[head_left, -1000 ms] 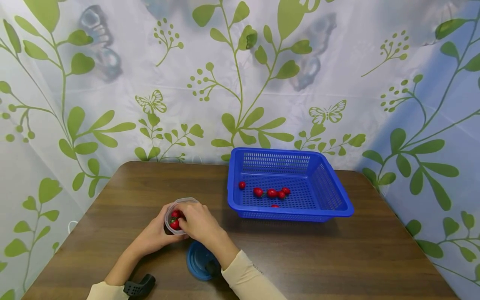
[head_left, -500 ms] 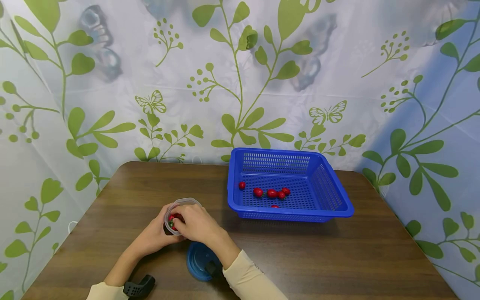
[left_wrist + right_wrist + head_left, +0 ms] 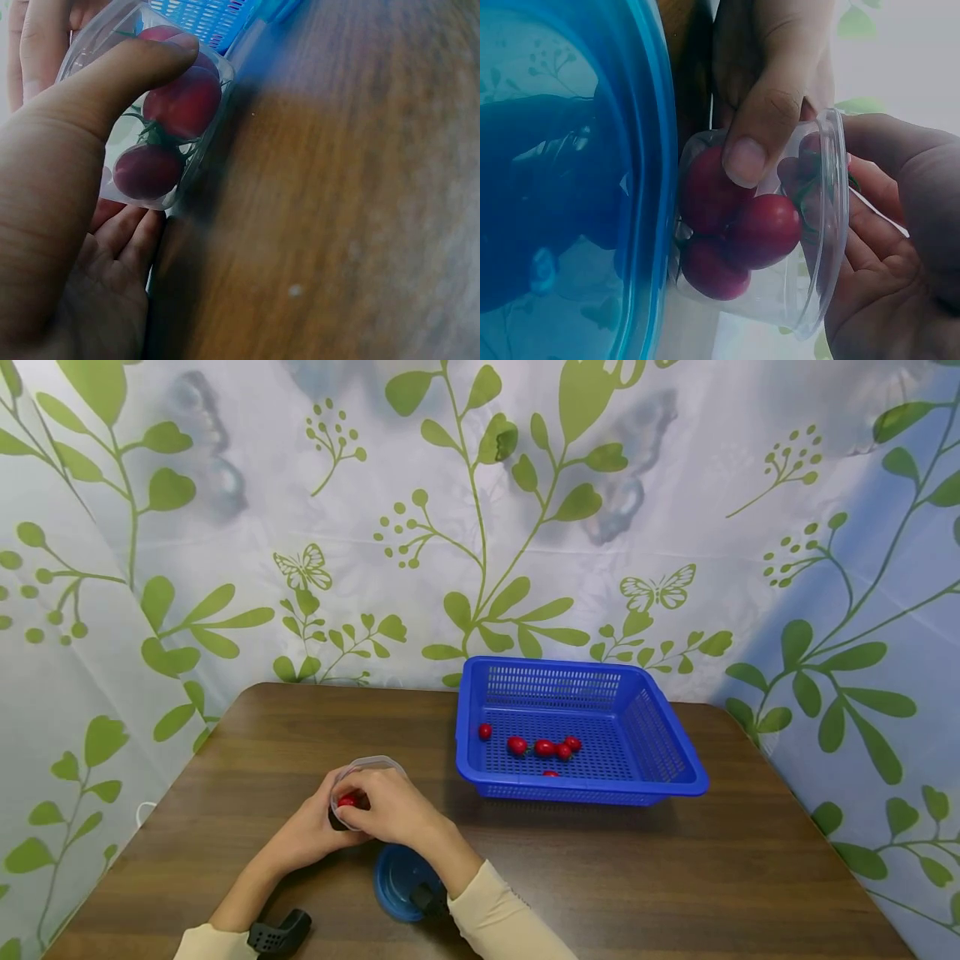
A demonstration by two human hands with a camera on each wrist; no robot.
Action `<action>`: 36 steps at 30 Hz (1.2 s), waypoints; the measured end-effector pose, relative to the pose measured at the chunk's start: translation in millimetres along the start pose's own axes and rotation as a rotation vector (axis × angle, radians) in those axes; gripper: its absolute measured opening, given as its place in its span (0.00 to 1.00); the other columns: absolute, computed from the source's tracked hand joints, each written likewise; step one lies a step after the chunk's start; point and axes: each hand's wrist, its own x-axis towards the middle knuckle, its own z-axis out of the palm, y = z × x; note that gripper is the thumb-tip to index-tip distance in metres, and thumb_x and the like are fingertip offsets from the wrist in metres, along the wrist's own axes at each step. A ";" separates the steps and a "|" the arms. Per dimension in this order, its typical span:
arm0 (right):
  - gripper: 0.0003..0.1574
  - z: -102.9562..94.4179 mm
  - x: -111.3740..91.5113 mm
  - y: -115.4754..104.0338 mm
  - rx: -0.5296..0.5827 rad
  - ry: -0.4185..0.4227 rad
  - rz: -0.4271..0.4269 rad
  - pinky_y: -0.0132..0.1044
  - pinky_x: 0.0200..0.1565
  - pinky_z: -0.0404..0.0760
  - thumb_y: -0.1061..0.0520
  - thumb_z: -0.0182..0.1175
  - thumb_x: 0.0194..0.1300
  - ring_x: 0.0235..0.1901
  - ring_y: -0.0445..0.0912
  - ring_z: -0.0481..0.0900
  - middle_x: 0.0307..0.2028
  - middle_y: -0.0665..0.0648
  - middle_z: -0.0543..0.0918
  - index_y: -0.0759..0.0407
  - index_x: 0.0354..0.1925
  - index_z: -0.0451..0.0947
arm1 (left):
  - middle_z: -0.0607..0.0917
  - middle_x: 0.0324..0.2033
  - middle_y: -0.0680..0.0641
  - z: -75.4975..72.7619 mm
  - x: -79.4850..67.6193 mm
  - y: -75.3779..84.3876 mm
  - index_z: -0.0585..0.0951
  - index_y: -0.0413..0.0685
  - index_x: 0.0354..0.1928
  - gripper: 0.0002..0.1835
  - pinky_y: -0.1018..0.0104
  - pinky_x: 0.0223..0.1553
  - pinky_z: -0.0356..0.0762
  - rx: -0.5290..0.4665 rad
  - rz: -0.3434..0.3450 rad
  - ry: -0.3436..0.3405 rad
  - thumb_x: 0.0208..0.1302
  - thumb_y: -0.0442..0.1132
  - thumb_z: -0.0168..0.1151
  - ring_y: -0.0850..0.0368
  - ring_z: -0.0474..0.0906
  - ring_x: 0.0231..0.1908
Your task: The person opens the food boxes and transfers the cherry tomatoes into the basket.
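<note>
My left hand [image 3: 309,831] grips a clear plastic tub [image 3: 381,761] at the table's left, its thumb [image 3: 748,154] pressed along the wall. Several red cherry tomatoes [image 3: 765,229] with green stems show through the tub's side in both wrist views. My right hand [image 3: 393,806] reaches over the rim, its fingers curled down into the mouth. Between its thumb and forefinger a cherry tomato [image 3: 347,800] shows in the head view. The right fingertips are mostly hidden inside the tub.
A blue plastic basket [image 3: 585,782] with several cherry tomatoes [image 3: 544,748] stands at the back right of the wooden table [image 3: 675,877]. A round blue lid [image 3: 392,881] lies just below my right forearm. A patterned curtain [image 3: 360,527] hangs behind the table.
My right hand has shifted slightly left inside the tub's mouth, covering more of the tomatoes there. The left hand, tub, lid and basket have stayed in place.
</note>
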 end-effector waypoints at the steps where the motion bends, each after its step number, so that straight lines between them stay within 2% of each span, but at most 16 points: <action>1: 0.11 -0.7 -0.1 0.2 0.005 0.000 0.006 0.17 0.46 0.75 0.54 0.64 0.72 0.41 0.30 0.81 0.44 0.43 0.89 0.51 0.50 0.87 | 0.75 0.68 0.43 0.0 0.1 0.3 0.56 0.48 0.77 0.51 0.71 0.60 0.75 -0.008 0.000 0.002 0.59 0.50 0.78 0.53 0.77 0.61; 10: 0.12 -15.3 -4.3 1.9 0.090 0.043 0.081 0.21 0.47 0.78 0.53 0.66 0.72 0.45 0.32 0.83 0.45 0.44 0.88 0.51 0.51 0.85 | 0.80 0.61 0.43 1.6 1.7 1.0 0.57 0.50 0.75 0.51 0.69 0.54 0.79 -0.031 0.000 0.013 0.58 0.51 0.79 0.55 0.81 0.55; 15: 0.16 -23.9 -8.1 4.9 0.096 0.082 0.115 0.23 0.49 0.79 0.51 0.66 0.72 0.47 0.35 0.84 0.48 0.46 0.89 0.52 0.56 0.85 | 0.77 0.64 0.41 2.8 1.8 0.1 0.57 0.49 0.75 0.52 0.69 0.54 0.79 -0.033 -0.036 0.017 0.56 0.51 0.80 0.51 0.80 0.57; 21: 0.18 -34.6 -11.7 9.4 0.108 0.137 0.133 0.24 0.49 0.80 0.50 0.68 0.70 0.46 0.35 0.85 0.49 0.48 0.89 0.53 0.55 0.85 | 0.77 0.64 0.40 3.3 1.3 0.5 0.57 0.47 0.75 0.52 0.69 0.56 0.79 -0.035 -0.050 0.015 0.56 0.51 0.80 0.47 0.80 0.58; 30: 0.16 -51.0 -21.1 11.5 0.170 0.207 0.123 0.24 0.50 0.80 0.54 0.69 0.69 0.46 0.36 0.85 0.48 0.49 0.88 0.54 0.54 0.84 | 0.77 0.65 0.43 6.8 1.3 -0.6 0.57 0.50 0.75 0.54 0.62 0.60 0.77 0.007 -0.066 0.031 0.54 0.54 0.80 0.48 0.79 0.61; 33: 0.14 -55.1 -24.9 13.6 0.185 0.227 0.122 0.25 0.51 0.81 0.54 0.69 0.69 0.46 0.36 0.85 0.46 0.49 0.88 0.53 0.52 0.85 | 0.77 0.66 0.45 8.6 0.3 -1.9 0.58 0.50 0.75 0.54 0.65 0.62 0.75 0.007 -0.044 0.042 0.54 0.54 0.81 0.48 0.78 0.62; 36: 0.13 -60.0 -29.4 16.2 0.195 0.254 0.132 0.26 0.51 0.81 0.55 0.70 0.68 0.45 0.37 0.85 0.45 0.49 0.88 0.54 0.51 0.85 | 0.77 0.67 0.47 10.8 -1.1 -4.0 0.58 0.50 0.74 0.53 0.71 0.63 0.71 0.005 -0.008 0.054 0.53 0.54 0.81 0.49 0.76 0.65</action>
